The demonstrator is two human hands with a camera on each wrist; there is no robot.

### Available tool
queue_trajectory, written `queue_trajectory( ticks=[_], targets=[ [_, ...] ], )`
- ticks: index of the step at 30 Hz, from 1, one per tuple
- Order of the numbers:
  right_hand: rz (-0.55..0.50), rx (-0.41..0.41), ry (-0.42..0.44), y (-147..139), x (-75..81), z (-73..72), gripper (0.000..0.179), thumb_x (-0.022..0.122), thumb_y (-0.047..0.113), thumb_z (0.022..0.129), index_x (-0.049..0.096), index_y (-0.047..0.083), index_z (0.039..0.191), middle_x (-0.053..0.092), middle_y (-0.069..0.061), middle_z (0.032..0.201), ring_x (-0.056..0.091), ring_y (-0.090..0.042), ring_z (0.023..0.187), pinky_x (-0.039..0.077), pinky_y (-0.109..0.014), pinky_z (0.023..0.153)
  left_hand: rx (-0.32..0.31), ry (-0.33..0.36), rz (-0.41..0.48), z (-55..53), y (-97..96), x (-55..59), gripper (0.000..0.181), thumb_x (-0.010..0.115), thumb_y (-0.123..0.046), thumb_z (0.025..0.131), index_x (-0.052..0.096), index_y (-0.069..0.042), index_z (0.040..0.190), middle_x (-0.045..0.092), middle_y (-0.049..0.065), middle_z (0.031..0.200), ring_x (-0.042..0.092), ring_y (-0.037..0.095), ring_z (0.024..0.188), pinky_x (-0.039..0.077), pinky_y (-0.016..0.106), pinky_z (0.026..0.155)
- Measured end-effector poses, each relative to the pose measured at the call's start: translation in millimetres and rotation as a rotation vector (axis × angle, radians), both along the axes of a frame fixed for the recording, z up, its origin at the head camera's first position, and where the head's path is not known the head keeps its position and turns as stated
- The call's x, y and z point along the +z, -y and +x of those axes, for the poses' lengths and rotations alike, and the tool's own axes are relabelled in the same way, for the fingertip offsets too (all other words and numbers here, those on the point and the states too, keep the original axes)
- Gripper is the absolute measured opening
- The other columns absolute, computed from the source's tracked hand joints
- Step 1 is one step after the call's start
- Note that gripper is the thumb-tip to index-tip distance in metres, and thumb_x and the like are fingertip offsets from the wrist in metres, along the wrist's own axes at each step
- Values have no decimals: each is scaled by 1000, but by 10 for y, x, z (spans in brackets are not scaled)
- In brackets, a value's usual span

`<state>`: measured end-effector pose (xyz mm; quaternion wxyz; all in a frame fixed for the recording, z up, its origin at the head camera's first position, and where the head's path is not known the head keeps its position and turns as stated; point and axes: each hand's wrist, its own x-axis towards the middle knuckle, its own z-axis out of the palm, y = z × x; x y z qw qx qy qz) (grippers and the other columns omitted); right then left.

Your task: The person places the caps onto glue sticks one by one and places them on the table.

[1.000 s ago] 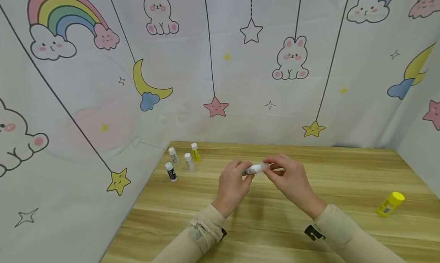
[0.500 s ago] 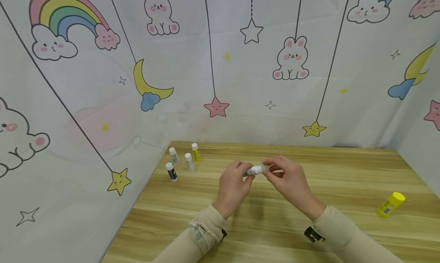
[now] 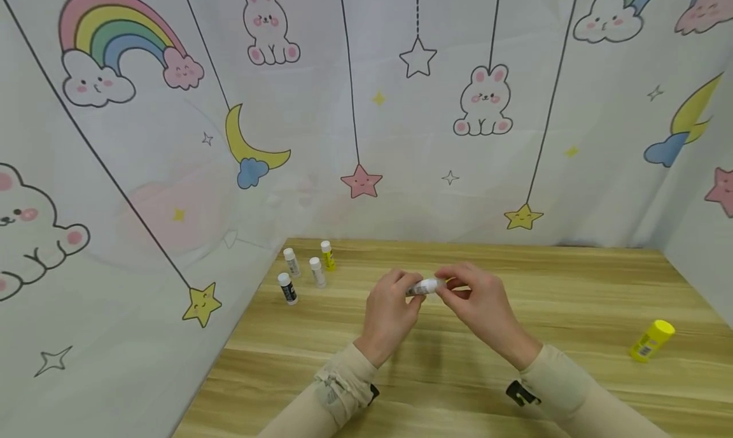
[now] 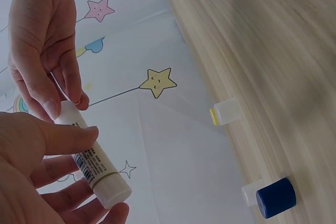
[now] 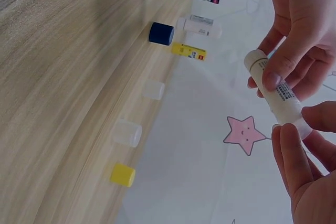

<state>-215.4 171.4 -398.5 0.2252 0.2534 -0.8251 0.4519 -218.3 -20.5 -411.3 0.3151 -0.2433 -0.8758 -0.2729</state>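
A white glue stick point(image 3: 425, 287) with a printed label is held up above the table between two hands. My left hand point(image 4: 37, 156) grips its body; the thumb lies across the label beside the barcode. At the other end, my right hand point(image 5: 315, 182) pinches the glue stick's pale tip between thumb and fingers. In the head view the left hand point(image 3: 392, 310) is on the left of the stick and the right hand point(image 3: 481, 304) on the right. Part of the barrel is hidden behind the fingers.
Several small glue sticks stand at the table's back left, including a dark one point(image 3: 287, 288) and a yellow one point(image 3: 328, 256). A larger yellow glue stick point(image 3: 651, 340) leans at the right. Wrist views show a blue cap point(image 5: 161, 33), clear caps point(image 5: 127, 133) and a yellow cap point(image 5: 123, 174).
Both hands stay nearly in place on the glue stick. The right fingers shift slightly at its end, and the head view tilts a little.
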Motion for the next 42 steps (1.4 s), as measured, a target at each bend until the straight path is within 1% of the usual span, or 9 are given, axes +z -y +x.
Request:
queue_trajectory(
  ticks=[7,15,19,23,29,31,34,38,42],
  targets=[
    [-8,-10,18,-43,-31,30,22,79,9,88,74,16,108,70,2,107,70,-12,87,58,-24,70,-10,-16,-31,23,-47,-13,27,89,-13,78,76,-14,102,67,-1,92,64,13,79,54,26,66],
    [6,-27,16,-110,-23,29,24,80,7,86,76,14,109,72,3,106,70,-8,85,58,-23,69,-30,-52,-74,13,-89,-1,26,89,-18,78,78,-15,101,70,-4,92,66,9,79,54,22,66],
    [39,-43,21,-136,-17,26,23,81,7,86,76,13,107,71,5,103,69,-8,84,58,-24,68,-10,-82,-116,24,-122,11,27,89,-21,77,79,-16,102,72,-4,92,68,9,77,54,20,65],
    [71,-45,26,-158,-28,33,22,81,5,85,76,9,106,70,6,98,68,-7,81,58,-24,66,7,-98,-165,49,-161,25,27,90,-21,76,79,-15,101,72,-4,91,68,9,74,54,21,61],
    [59,-39,37,-167,-51,50,24,79,1,85,76,7,108,69,6,96,67,-6,79,57,-24,66,43,-134,-228,82,-203,14,25,90,-20,77,79,-14,99,70,-5,87,67,8,70,53,20,57],
    [57,-36,41,-170,-57,51,24,79,2,86,76,7,109,69,7,97,67,-6,81,57,-23,67,53,-141,-231,89,-203,6,25,90,-20,77,79,-14,99,69,-5,86,66,8,69,52,20,57],
    [57,-32,38,-168,-57,45,24,80,4,86,76,8,109,68,7,98,68,-7,83,57,-22,68,56,-138,-207,98,-197,3,26,90,-19,77,78,-13,99,69,-4,87,66,9,70,53,21,57],
    [46,-25,40,-152,-52,33,23,79,5,87,76,9,109,68,5,101,69,-9,85,57,-22,69,52,-119,-182,88,-182,-7,26,89,-20,78,77,-12,100,69,-4,89,66,10,72,53,22,57],
    [17,-14,62,-143,-60,24,25,80,6,86,76,13,110,70,2,105,69,-12,86,58,-24,69,46,-102,-180,70,-165,-30,25,89,-21,79,77,-13,99,69,-4,88,65,9,70,51,20,55]
  ],
)
